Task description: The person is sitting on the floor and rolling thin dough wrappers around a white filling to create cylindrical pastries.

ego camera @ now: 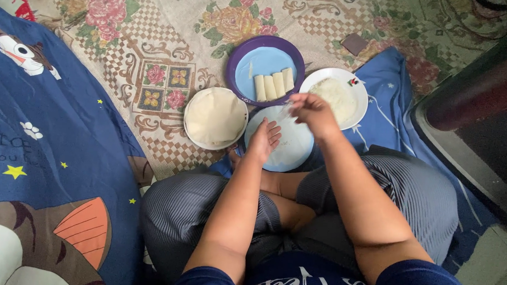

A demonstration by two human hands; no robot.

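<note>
— Four dishes sit on the floral floor mat [153,48] in front of the crossed legs. What's on the far left?

— A white plate [190,134] stacked with thin round wrappers [215,115]. Just right of it is the pale blue plate [297,154], with one wrapper laid flat across it.

— And the hands?

— The left hand [263,140] lies flat on that sheet, fingers loose and spread, holding nothing, only pinning it down. The right hand [314,112] hovers above the plate's far edge, fingers pinched together on something small; I can't tell what it is.

— So which stage is this?

— Filling a fresh wrapper, I'd judge. Behind it, the purple bowl [241,51] holds four finished rolls [273,85] side by side, and the white plate to the right [359,90] carries a heap of pale filling [334,94].

— What does the next move need?

— Probably setting the filling down in a neat line, then both hands free to fold and roll the thin sheet gently so it doesn't tear.
</note>
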